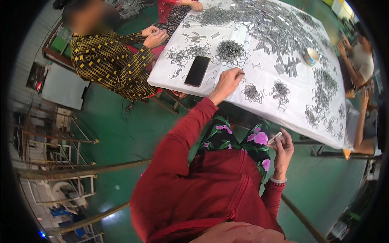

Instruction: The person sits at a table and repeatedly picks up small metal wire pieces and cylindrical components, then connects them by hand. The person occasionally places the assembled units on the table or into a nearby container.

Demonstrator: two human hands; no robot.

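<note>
My left hand (227,84) reaches over the near edge of the white-covered table (239,97). Its fingers are pinched together beside a pile of bent metal hooks (231,52); whatever is between the fingertips is too small to make out. Two smaller heaps of hooks, a left one (253,93) and a right one (280,90), lie to the right of that hand. Over my lap, below the table edge, my right hand (283,149) grips a small pale metal strip (275,138) between thumb and fingers.
A black phone (197,71) lies left of my left hand. Farther back are loose metal strips (287,67), a paper cup (311,57) and many more hooks (324,91). A person in a checked yellow-and-black shirt (109,60) sits at the left; others sit around the table.
</note>
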